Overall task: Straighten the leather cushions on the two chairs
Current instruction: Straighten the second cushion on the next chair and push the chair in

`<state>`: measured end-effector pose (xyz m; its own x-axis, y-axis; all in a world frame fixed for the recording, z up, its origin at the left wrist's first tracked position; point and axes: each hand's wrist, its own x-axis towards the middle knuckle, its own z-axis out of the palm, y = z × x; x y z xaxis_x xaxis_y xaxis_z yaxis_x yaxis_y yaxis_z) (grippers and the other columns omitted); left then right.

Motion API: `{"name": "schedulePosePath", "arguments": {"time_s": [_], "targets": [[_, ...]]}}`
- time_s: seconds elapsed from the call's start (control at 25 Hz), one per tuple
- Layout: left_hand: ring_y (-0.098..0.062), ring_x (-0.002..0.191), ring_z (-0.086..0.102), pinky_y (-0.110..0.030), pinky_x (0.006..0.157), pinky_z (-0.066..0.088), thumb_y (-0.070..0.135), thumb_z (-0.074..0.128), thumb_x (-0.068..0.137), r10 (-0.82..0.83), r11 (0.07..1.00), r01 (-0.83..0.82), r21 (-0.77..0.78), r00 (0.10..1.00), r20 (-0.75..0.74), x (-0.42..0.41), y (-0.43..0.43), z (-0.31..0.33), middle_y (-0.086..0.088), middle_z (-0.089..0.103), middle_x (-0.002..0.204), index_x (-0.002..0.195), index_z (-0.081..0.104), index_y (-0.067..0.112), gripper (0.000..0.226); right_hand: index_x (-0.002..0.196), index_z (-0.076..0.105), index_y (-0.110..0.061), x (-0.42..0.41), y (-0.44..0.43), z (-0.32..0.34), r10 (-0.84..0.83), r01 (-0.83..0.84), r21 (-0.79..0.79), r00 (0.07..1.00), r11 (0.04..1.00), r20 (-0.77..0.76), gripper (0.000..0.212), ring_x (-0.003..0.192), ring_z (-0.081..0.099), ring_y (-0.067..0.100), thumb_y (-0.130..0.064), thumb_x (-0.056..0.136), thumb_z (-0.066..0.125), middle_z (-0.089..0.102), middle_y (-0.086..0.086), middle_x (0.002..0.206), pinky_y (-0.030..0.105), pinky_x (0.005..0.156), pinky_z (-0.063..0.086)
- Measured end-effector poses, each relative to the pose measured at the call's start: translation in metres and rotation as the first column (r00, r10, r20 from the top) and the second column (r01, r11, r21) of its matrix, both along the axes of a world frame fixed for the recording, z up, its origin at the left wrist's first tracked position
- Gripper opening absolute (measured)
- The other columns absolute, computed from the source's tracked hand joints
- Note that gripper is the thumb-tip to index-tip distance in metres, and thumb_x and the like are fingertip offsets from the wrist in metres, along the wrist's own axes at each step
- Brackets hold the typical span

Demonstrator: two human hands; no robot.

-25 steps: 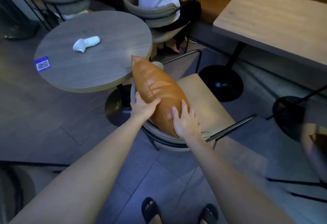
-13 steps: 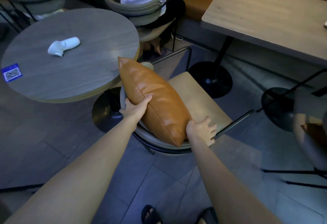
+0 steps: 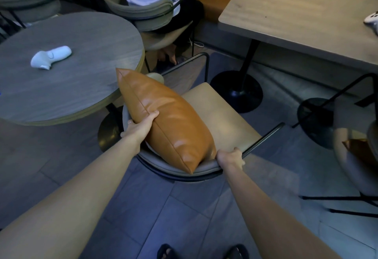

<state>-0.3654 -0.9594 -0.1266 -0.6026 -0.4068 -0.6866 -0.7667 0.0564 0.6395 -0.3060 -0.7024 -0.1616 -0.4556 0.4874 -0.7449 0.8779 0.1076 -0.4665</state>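
Observation:
A tan leather cushion (image 3: 163, 117) stands on edge against the curved backrest of the near chair (image 3: 223, 115), its long side running from far left to near right. My left hand (image 3: 141, 126) grips the cushion's left seam at mid-length, thumb on top. My right hand (image 3: 231, 157) is closed around the cushion's near right corner, at the backrest's end by the black armrest. A second chair (image 3: 351, 152) at the right edge holds another tan cushion (image 3: 360, 150), mostly hidden by its backrest.
A round wooden table (image 3: 67, 87) with a white controller (image 3: 51, 56) stands at left, touching the cushion's far corner. A rectangular table (image 3: 296, 19) is at back right on a black pedestal. A person sits in a chair (image 3: 143, 13) behind. My sandalled feet show at bottom.
My right hand slid off the cushion's face to its near right corner by the armrest. My left hand moved up along the left seam. The cushion stands more upright.

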Motion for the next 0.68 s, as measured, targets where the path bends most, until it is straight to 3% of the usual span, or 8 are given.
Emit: {"name": "schedulePosePath", "arguments": {"time_s": [0.16, 0.28, 0.44, 0.48, 0.6, 0.68], "targets": [[-0.038, 0.141, 0.038, -0.066, 0.112, 0.035, 0.091, 0.077, 0.023, 0.013, 0.999, -0.014, 0.039, 0.999, 0.036, 0.003, 0.037, -0.004, -0.01, 0.027, 0.163, 0.162, 0.011, 0.03, 0.165, 0.16, 0.03, -0.017, -0.01, 0.046, 0.002, 0.029, -0.027, 0.024, 0.996, 0.999, -0.088, 0.08, 0.132, 0.052, 0.043, -0.019, 0.089, 0.066, 0.048, 0.024, 0.15, 0.04, 0.106, 0.047], [-0.043, 0.14, 0.037, -0.074, 0.106, 0.036, 0.09, 0.075, 0.024, 0.028, 0.999, -0.032, 0.035, 0.995, 0.091, 0.007, 0.08, -0.005, -0.013, 0.026, 0.162, 0.161, 0.005, 0.027, 0.167, 0.163, 0.025, -0.022, -0.015, 0.086, 0.007, 0.01, -0.002, 0.053, 0.987, 0.999, -0.16, 0.087, 0.132, 0.052, 0.042, -0.015, 0.086, 0.067, 0.048, 0.02, 0.152, 0.046, 0.108, 0.048], [-0.048, 0.142, 0.028, -0.075, 0.102, 0.039, 0.088, 0.072, 0.051, 0.048, 0.999, -0.049, -0.003, 0.984, 0.17, 0.012, 0.154, 0.003, -0.018, 0.015, 0.161, 0.162, -0.003, 0.023, 0.149, 0.163, 0.024, -0.02, -0.011, 0.135, 0.016, -0.041, 0.072, 0.09, 0.951, 0.993, -0.308, 0.087, 0.139, 0.046, 0.038, -0.013, 0.087, 0.064, 0.043, 0.015, 0.159, 0.049, 0.111, 0.044], [-0.049, 0.141, 0.029, -0.076, 0.101, 0.04, 0.089, 0.071, 0.048, 0.05, 0.998, -0.055, 0.024, 0.984, 0.169, 0.012, 0.172, 0.004, -0.018, 0.016, 0.161, 0.162, -0.005, 0.024, 0.152, 0.164, 0.022, -0.021, -0.009, 0.146, 0.016, -0.06, 0.093, 0.083, 0.941, 0.992, -0.334, 0.087, 0.141, 0.045, 0.038, -0.014, 0.088, 0.065, 0.041, 0.015, 0.16, 0.05, 0.112, 0.042], [-0.051, 0.139, 0.034, -0.079, 0.094, 0.044, 0.093, 0.066, 0.027, 0.043, 0.992, -0.06, 0.107, 0.987, 0.156, 0.01, 0.219, 0.004, -0.017, 0.02, 0.163, 0.161, -0.007, 0.027, 0.167, 0.165, 0.018, -0.023, -0.001, 0.169, 0.012, -0.157, 0.168, -0.003, 0.916, 0.986, -0.369, 0.086, 0.141, 0.045, 0.04, -0.03, 0.093, 0.065, 0.042, 0.016, 0.159, 0.051, 0.113, 0.041], [-0.05, 0.14, 0.034, -0.075, 0.09, 0.05, 0.094, 0.067, 0.042, 0.027, 0.994, -0.042, 0.099, 0.99, 0.142, 0.009, 0.249, 0.01, -0.018, 0.017, 0.162, 0.162, -0.003, 0.025, 0.155, 0.164, 0.017, -0.026, 0.006, 0.182, 0.007, -0.223, 0.214, -0.065, 0.904, 0.975, -0.366, 0.087, 0.138, 0.048, 0.042, -0.049, 0.09, 0.058, 0.045, 0.016, 0.157, 0.055, 0.112, 0.042]]}}
